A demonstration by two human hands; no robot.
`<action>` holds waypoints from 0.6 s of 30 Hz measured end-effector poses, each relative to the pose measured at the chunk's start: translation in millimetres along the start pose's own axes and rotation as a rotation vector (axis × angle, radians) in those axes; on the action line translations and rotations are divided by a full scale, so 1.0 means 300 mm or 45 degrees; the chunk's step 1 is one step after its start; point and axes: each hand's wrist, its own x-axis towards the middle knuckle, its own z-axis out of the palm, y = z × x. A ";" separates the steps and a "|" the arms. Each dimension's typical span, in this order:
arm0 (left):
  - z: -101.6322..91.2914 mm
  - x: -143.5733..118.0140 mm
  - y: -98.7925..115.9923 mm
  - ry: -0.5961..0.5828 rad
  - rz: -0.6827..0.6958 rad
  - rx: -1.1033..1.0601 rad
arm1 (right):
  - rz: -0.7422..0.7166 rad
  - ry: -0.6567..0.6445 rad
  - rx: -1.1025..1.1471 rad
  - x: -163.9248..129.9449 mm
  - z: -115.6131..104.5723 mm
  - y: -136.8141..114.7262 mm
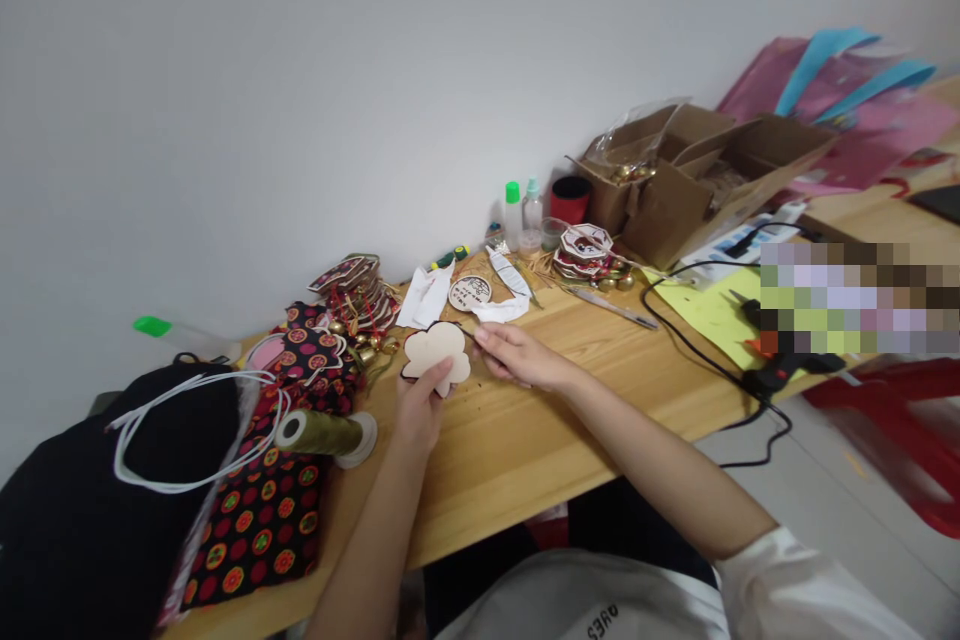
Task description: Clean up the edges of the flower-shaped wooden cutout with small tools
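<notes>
My left hand [421, 410] grips a pale, scallop-edged wooden piece [435, 352], thumb across its face and fingers behind. A dark edge shows along the top and left of this piece. Just right of it, my right hand [511, 354] is closed in a pinch at its rim. Something thin and dark shows at those fingertips, too small to name. Both hands are over the wooden table [525, 440]. Beyond them lie a round wooden disc [470, 293] with dark markings and crumpled white paper [426, 295].
Left are a green thread spool [326, 433], patterned fabric [259, 530] and hanging ornaments [356, 290]. Bottles [512, 210], more ornaments [585, 250] and cardboard boxes [690, 190] line the wall. A tweezer-like tool [615, 308] and a black-and-red glue gun [780, 372] with its cable lie right.
</notes>
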 end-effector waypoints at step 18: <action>0.001 0.000 -0.003 0.007 -0.023 0.038 | -0.045 0.026 -0.100 0.009 -0.008 0.017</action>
